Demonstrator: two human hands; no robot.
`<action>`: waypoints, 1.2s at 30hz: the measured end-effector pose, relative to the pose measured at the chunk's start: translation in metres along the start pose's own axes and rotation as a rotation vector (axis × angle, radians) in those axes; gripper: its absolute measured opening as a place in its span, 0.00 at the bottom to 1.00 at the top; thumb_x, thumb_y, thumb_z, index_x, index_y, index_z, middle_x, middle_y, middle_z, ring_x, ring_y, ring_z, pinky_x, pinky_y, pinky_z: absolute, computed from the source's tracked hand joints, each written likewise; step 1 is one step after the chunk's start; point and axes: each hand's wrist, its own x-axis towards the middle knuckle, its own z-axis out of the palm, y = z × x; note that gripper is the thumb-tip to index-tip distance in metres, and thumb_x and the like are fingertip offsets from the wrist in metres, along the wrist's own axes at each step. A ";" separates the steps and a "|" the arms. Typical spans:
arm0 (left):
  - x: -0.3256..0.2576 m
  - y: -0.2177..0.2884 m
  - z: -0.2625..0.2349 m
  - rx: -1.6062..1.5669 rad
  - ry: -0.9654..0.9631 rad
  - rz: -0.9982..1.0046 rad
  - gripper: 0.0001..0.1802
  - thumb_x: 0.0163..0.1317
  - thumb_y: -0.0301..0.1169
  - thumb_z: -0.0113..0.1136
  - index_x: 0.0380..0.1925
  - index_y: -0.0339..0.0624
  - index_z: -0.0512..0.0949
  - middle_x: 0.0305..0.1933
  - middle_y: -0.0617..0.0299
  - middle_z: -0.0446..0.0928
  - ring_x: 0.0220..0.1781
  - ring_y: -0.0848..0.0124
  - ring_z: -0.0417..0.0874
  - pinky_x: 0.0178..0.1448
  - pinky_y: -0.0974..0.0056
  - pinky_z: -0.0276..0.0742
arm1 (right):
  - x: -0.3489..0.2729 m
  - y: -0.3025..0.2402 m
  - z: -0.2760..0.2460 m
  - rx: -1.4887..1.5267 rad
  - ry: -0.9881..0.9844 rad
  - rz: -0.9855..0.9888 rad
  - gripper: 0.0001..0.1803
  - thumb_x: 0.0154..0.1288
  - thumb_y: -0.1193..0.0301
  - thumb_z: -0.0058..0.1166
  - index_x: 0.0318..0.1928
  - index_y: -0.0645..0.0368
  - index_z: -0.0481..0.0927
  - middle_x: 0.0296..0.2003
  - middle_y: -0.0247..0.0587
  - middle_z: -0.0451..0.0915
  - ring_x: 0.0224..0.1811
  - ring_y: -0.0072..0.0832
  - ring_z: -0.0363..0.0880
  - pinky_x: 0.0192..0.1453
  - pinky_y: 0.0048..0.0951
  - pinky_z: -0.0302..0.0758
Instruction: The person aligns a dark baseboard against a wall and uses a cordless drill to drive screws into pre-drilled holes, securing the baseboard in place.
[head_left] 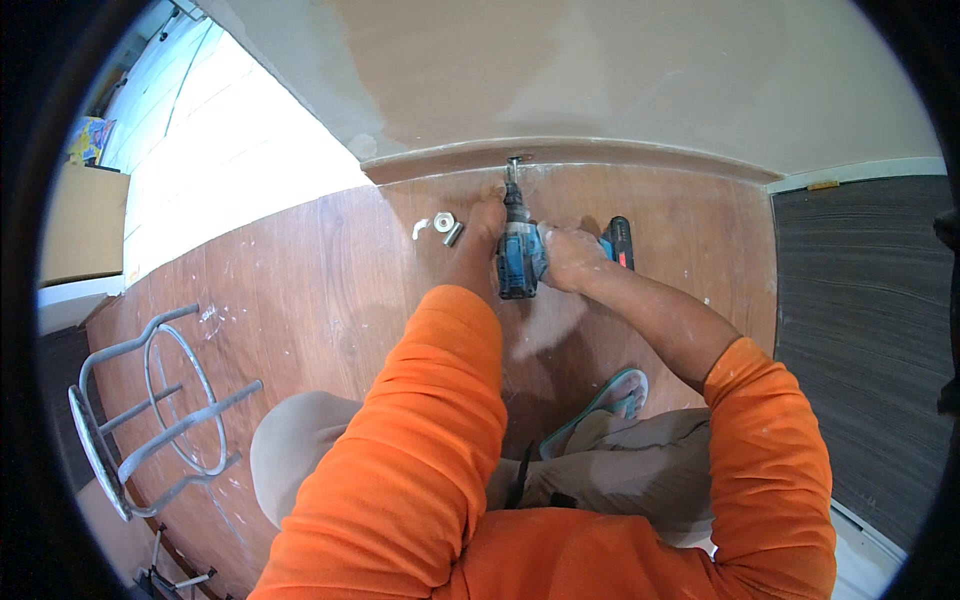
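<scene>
A blue and black cordless drill point(517, 262) lies low over the wooden floor, pointing away from me. The bit in its chuck point(515, 195) reaches the brown skirting strip point(600, 152) at the wall's foot; how deep it goes I cannot tell. My right hand point(572, 258) is closed round the drill's handle, with the black battery point(621, 241) sticking out to the right. Beside the chuck, my left hand point(487, 218) is closed against the drill's front end, its fingertips partly hidden. Left of that hand lie a round silver piece with a hole point(444, 221) and a short silver cylinder point(454, 235).
A grey metal stool frame point(150, 420) lies tipped over at the left. The patchy wall point(650, 70) rises ahead, and a dark wood-grain panel point(865, 330) stands at the right. A cardboard box point(85, 222) is at far left. One sandal point(622, 392) shows beneath me.
</scene>
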 end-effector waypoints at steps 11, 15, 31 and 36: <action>0.060 -0.039 -0.011 0.118 0.077 0.107 0.22 0.75 0.49 0.51 0.47 0.41 0.81 0.38 0.59 0.80 0.34 0.64 0.80 0.42 0.57 0.78 | 0.002 0.004 0.014 0.014 0.042 -0.095 0.33 0.53 0.75 0.66 0.61 0.63 0.72 0.52 0.60 0.82 0.56 0.54 0.83 0.60 0.49 0.80; 0.020 -0.020 -0.014 -0.203 -0.163 0.006 0.22 0.73 0.51 0.54 0.50 0.45 0.78 0.34 0.61 0.78 0.31 0.67 0.79 0.39 0.58 0.79 | 0.000 0.006 0.016 0.011 0.042 -0.121 0.26 0.54 0.76 0.64 0.55 0.64 0.75 0.51 0.58 0.82 0.56 0.52 0.83 0.60 0.48 0.80; -0.055 0.011 -0.021 -0.149 -0.461 -0.252 0.25 0.66 0.57 0.65 0.39 0.45 0.80 0.32 0.61 0.84 0.28 0.65 0.86 0.35 0.58 0.86 | -0.002 0.002 0.016 0.066 0.126 -0.109 0.20 0.58 0.76 0.59 0.53 0.65 0.76 0.49 0.61 0.83 0.54 0.55 0.84 0.59 0.50 0.80; -0.049 0.005 -0.019 -0.191 -0.510 -0.192 0.23 0.67 0.55 0.65 0.40 0.45 0.79 0.33 0.61 0.84 0.29 0.65 0.86 0.36 0.57 0.86 | 0.002 0.007 0.018 0.039 0.108 -0.106 0.17 0.61 0.76 0.55 0.52 0.65 0.77 0.48 0.61 0.83 0.53 0.55 0.84 0.57 0.51 0.81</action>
